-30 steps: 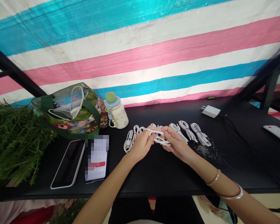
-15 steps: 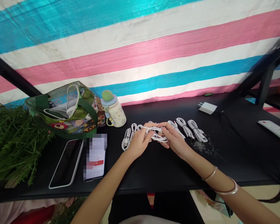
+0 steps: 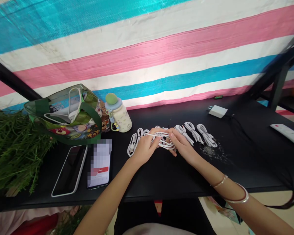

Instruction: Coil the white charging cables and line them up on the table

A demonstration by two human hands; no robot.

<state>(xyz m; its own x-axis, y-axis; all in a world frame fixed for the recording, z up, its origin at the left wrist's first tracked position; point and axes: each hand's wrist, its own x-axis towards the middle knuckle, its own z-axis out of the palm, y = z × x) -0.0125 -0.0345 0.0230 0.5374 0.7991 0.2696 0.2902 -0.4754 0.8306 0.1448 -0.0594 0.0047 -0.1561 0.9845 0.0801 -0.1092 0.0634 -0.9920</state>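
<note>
While a looped white charging cable (image 3: 164, 142) is pinched narrowly between the left hand (image 3: 144, 147) and right hand (image 3: 182, 147) over a black tabletop (image 3: 161, 182), its coil is being gathered; a firmer pinch seems called for, near bundled white cables (image 3: 193, 132).

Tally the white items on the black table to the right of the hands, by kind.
Coiled white cables: 3
White wall charger: 1
White power strip: 1
Total: 5
</note>
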